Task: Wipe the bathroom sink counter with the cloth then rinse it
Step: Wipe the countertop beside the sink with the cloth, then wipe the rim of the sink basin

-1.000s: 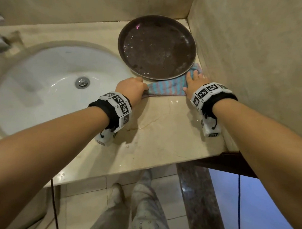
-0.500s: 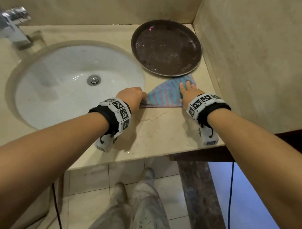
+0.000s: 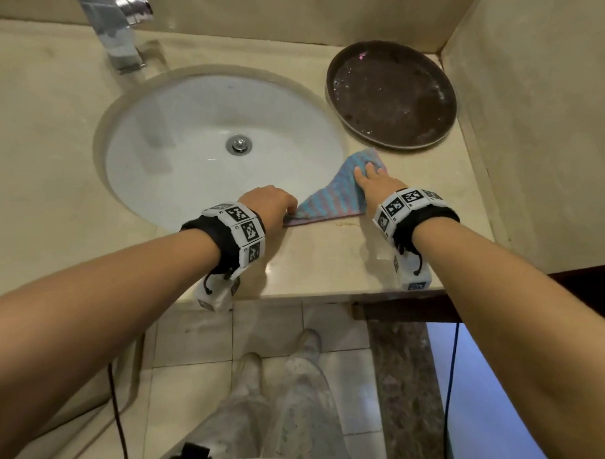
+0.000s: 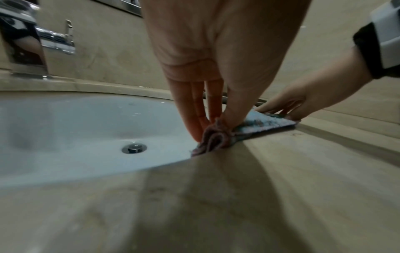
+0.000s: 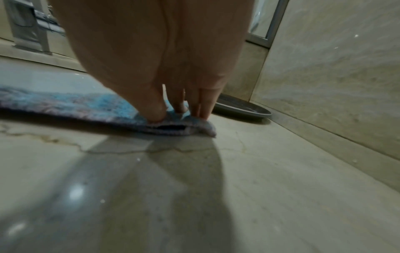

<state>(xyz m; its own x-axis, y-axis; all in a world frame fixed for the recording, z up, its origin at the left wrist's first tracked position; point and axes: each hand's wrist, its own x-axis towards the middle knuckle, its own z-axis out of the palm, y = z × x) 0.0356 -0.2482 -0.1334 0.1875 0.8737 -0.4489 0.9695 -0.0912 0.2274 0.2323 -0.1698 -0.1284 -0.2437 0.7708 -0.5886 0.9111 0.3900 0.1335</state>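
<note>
A blue and pink striped cloth (image 3: 333, 196) lies on the beige counter (image 3: 324, 261) just right of the white sink basin (image 3: 180, 149). My left hand (image 3: 271, 204) pinches the cloth's bunched left corner (image 4: 213, 138) at the basin's edge. My right hand (image 3: 373, 180) presses flat on the cloth's right part, fingers straight; in the right wrist view the fingertips (image 5: 155, 114) push down on the folded edge of the cloth (image 5: 90, 106).
A dark round tray (image 3: 391, 95) sits at the counter's back right corner, close behind the cloth. A chrome tap (image 3: 119, 27) stands behind the basin. A wall (image 3: 538, 117) closes the right side. A small brown stain (image 3: 346, 224) marks the counter near the cloth.
Both hands have dragged the cloth toward the counter's front and away from the tray, which it touched a second ago. The grips look the same.
</note>
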